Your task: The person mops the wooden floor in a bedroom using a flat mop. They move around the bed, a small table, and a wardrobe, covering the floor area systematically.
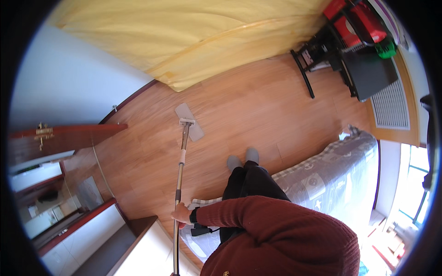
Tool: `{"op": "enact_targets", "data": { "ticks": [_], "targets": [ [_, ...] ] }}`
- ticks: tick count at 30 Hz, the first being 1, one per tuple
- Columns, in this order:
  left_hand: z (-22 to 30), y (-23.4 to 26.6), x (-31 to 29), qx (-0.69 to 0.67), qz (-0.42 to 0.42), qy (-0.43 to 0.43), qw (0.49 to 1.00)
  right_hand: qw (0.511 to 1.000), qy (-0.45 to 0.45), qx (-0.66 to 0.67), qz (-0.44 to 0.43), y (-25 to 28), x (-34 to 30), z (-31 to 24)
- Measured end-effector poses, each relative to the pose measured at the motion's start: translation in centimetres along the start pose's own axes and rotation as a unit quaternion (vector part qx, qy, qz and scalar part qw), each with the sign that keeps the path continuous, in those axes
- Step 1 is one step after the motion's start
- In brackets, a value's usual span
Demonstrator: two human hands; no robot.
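My right arm, in a maroon sleeve, reaches across my body to the left. My right hand (183, 214) is closed around the metal pole of a flat mop (180, 177), with a black band at the wrist. The mop's pale rectangular head (195, 130) lies on the wood floor (258, 106), ahead and left of my feet. From there the pole runs down to the lower edge of the picture. A small black device (200, 230) with a cord is beside my right wrist. My left hand does not show clearly; the pole's upper end is cut off.
A yellow cloth (193, 41) hangs down to the floor at the far side. A black-framed piece of equipment (322, 60) stands far right. A plastic-covered bed or couch (327, 170) is right of my legs. At left are a brown door (69, 138) and a white-sided cabinet (147, 253).
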State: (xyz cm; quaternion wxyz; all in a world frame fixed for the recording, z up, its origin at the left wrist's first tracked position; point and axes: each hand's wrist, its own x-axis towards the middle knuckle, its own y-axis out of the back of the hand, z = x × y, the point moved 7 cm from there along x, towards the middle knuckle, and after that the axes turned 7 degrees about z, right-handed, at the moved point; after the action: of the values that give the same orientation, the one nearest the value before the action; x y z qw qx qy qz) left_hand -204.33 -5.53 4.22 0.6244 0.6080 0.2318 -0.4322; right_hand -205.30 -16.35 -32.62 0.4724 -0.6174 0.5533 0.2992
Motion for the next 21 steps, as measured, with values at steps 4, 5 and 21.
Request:
{"op": "enact_targets", "data": {
  "ticks": [4,5,21],
  "targets": [
    [2.1,1.2,-0.8,0.065,0.0,-0.026,0.998,0.995,-0.024,0.075,-0.063,0.1,-1.1,-1.0],
    [2.6,1.3,-0.6,0.08,-0.003,-0.035,0.996,0.992,-0.037,0.091,-0.077,0.9,-1.1,-1.1],
    [14.3,-18.3,11.3,0.314,-0.289,-0.349,0.834,0.932,0.153,0.302,0.132,36.9,3.7,-6.1]
  ]
}}
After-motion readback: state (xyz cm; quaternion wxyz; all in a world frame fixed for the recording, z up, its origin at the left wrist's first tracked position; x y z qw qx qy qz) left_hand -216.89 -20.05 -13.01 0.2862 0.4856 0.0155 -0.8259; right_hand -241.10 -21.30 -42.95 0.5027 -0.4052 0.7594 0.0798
